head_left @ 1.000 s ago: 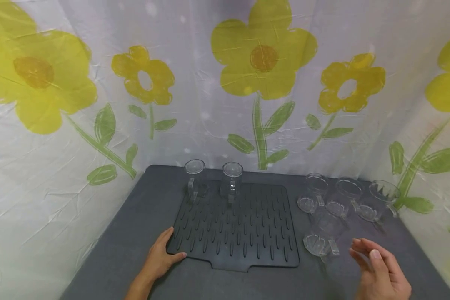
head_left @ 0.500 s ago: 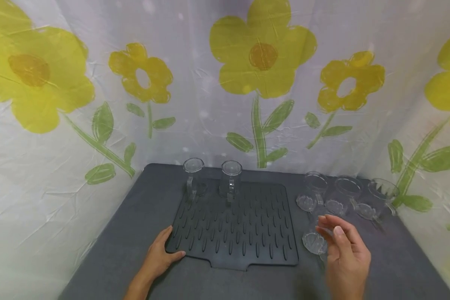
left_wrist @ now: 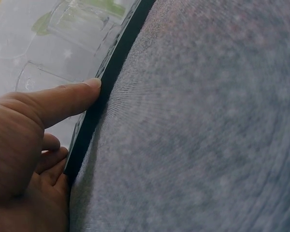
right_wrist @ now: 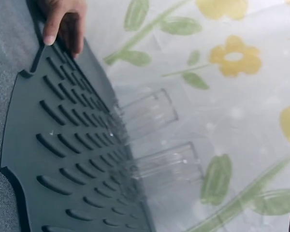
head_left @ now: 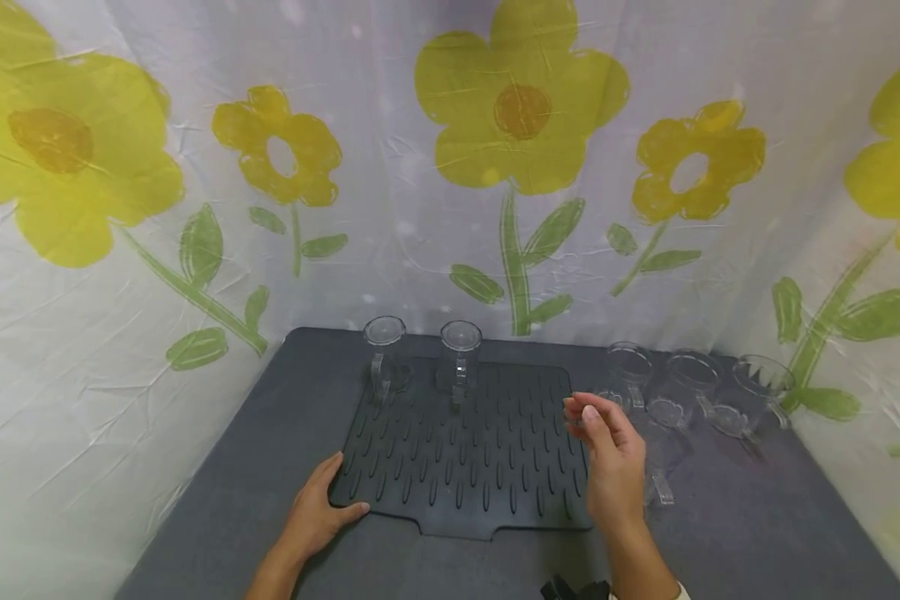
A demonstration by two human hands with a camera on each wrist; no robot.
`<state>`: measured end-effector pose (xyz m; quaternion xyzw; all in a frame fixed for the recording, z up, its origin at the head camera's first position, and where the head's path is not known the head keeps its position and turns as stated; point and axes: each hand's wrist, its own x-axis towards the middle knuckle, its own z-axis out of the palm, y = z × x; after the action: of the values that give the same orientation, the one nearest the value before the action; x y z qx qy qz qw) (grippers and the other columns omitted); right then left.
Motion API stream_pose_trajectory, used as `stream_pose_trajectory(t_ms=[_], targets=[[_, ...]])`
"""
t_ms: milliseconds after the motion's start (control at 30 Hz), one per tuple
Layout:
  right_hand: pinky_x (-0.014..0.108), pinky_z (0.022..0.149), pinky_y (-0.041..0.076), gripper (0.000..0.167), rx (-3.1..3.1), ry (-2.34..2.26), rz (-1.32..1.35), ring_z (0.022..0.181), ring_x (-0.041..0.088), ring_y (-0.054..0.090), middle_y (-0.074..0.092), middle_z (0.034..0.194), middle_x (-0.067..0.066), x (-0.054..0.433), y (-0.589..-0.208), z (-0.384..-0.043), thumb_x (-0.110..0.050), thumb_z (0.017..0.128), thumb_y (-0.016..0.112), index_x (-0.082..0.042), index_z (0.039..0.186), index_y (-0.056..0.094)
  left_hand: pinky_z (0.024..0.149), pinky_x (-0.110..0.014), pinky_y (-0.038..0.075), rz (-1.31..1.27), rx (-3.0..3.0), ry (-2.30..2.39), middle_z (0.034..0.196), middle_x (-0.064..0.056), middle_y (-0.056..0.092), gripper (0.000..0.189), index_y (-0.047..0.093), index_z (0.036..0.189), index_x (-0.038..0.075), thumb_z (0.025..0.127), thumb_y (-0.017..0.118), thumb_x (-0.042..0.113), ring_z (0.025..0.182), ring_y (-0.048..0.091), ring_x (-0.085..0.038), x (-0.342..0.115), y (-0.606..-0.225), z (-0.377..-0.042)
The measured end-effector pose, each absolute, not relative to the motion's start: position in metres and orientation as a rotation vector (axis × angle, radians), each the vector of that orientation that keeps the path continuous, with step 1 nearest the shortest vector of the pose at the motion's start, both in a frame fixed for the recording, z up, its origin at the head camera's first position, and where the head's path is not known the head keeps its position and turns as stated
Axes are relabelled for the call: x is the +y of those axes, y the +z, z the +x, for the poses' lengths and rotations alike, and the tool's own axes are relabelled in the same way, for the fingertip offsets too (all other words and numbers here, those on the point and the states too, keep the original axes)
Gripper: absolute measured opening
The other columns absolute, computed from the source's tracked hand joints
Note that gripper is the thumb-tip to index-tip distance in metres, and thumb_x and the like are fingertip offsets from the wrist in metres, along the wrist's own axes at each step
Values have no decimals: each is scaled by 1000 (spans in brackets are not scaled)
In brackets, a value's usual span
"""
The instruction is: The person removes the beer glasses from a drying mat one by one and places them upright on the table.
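A dark ribbed drying mat [head_left: 472, 475] lies on the table. My left hand [head_left: 313, 512] rests at its near left corner; the thumb touches the front edge [left_wrist: 99, 94] and the fingers lie along the left side. Above the mat's right edge hovers my right hand [head_left: 617, 467], fingers loosely bent, with nothing visible in it. Two clear mugs, a left one [head_left: 386, 358] and a right one [head_left: 461, 360], stand at the mat's back, apparently upside down. Behind my right hand, another clear mug [head_left: 662, 488] is mostly hidden, its handle showing.
Three clear mugs stand upright in a row at the back right: a left one [head_left: 633, 367], a middle one [head_left: 686, 387] and a right one [head_left: 757, 396]. A flower-printed curtain [head_left: 390, 208] encloses the grey table [head_left: 757, 533]. A black strap [head_left: 570, 588] shows at the bottom edge.
My right hand has swept left and slightly away from me, from right of the front mug to the mat's right edge. The left hand, mat and mugs have stayed put.
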<state>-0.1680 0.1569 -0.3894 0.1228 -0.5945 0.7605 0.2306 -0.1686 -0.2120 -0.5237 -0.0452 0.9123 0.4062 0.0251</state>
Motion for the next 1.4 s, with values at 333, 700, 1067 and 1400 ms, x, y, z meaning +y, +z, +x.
stream_pose_trajectory(t_ms=[333,700,1067,1400], targets=[[41,86,49,35,-1726,2143,282,101,31,57,60,109,20,140,-403,-206,-16,102,51,15,118,55,102,-63,30,-128,2832,1251,149,-28,29,101,31,148,-5,71,87,29,134,27,-48,-212,-525,-169],[50,85,48,34,-1793,2200,256,105,42,53,58,114,27,127,-415,-246,-23,103,51,6,118,58,100,-65,31,-128,2845,1228,148,-28,30,100,32,148,-4,72,87,32,133,28,-49,-211,-524,-169],[57,87,47,37,-1867,2204,222,106,37,56,60,115,24,115,-429,-279,-28,102,53,3,119,60,100,-64,31,-140,2851,1225,147,-29,30,103,32,147,-5,70,87,35,133,28,-50,-213,-527,-171],[55,86,48,41,-1966,2243,114,107,36,57,60,117,25,92,-446,-301,-33,99,56,1,120,60,100,-64,31,-128,2861,1216,147,-29,31,103,32,147,-5,70,87,35,133,28,-50,-212,-527,-170]])
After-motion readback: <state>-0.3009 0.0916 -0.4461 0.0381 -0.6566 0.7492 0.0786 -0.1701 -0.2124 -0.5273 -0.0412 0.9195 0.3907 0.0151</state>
